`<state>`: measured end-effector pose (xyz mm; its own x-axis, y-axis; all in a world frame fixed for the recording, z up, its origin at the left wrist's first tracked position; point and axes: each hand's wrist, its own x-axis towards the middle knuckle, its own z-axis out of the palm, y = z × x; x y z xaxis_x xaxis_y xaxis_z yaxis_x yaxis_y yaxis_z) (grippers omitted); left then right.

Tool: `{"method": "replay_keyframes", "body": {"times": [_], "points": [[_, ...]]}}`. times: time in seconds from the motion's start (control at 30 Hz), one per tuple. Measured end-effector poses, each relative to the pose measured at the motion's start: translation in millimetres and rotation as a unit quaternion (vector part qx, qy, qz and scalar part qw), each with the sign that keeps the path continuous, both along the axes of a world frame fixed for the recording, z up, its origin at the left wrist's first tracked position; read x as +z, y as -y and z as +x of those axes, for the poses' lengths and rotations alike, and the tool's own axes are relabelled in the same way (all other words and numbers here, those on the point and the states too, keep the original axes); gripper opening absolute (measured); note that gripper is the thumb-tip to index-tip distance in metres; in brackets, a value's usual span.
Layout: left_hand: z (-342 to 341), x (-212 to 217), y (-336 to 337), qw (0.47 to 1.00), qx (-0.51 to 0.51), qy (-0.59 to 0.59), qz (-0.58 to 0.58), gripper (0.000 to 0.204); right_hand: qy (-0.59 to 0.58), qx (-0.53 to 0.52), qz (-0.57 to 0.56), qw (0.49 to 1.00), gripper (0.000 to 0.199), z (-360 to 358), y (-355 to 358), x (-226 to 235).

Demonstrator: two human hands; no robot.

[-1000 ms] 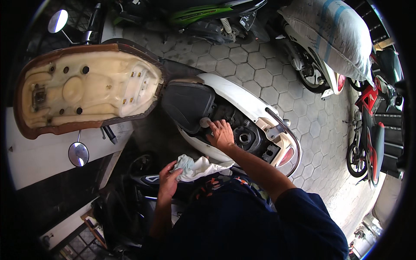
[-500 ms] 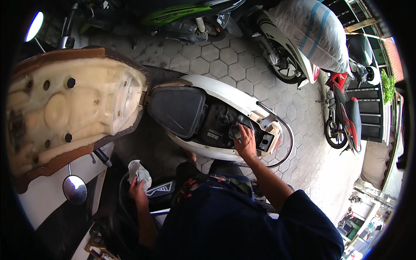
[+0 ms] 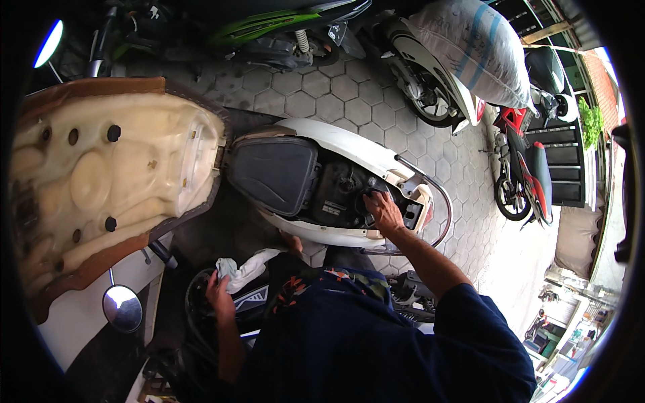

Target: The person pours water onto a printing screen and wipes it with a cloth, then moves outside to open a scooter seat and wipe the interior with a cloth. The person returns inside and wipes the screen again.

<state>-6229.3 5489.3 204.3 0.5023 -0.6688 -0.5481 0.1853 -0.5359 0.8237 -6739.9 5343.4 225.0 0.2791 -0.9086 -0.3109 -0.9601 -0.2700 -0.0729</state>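
Observation:
My left hand [image 3: 219, 294] is closed around a crumpled white cloth [image 3: 247, 271], whose loose end trails to the right. A white scooter [image 3: 316, 134] stands in front of me with its seat [image 3: 134, 161] tipped up, showing the pale underside. My right hand [image 3: 385, 213] reaches into the open bay at the scooter's tail. Its fingers are bent together at a round dark fitting [image 3: 361, 203] on the black tank area [image 3: 334, 207]; what they hold, if anything, is hidden beneath them. Left of that is the dark grey lid [image 3: 275, 176] of the storage box.
A curved grab rail [image 3: 443, 195] rings the scooter's tail. Beyond it are hexagonal pavers [image 3: 373, 114], a green and black motorcycle [image 3: 282, 33], and a white scooter under a large stuffed sack [image 3: 470, 50]. A red motorcycle [image 3: 527, 174] stands right, a round mirror [image 3: 123, 309] lower left.
The white cloth in my left hand now stretches out to the right, and that hand has shifted slightly. My right hand stays at the fitting, its fingers slightly turned.

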Motion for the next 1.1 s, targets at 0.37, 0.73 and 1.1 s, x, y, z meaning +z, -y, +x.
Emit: {"method": "replay_keyframes", "body": {"times": [0.37, 0.73, 1.1], "points": [[6.6, -0.9, -9.7, 1.0, 0.02, -0.012, -0.009, 0.047, -0.013, 0.193, -0.02, 0.981, 0.052, -32.9, 13.0, -8.3], [4.6, 7.7, -4.6, 1.0, 0.003, 0.0, -0.006, 0.045, -0.056, -0.143, 0.088, 0.984, 0.069, 9.5, 10.7, 6.2], [6.7, -9.3, -13.1, 0.999, 0.019, -0.026, -0.026, 0.045, -0.047, -0.212, 0.044, 0.975, 0.053, 19.3, 2.1, 5.6]]}}
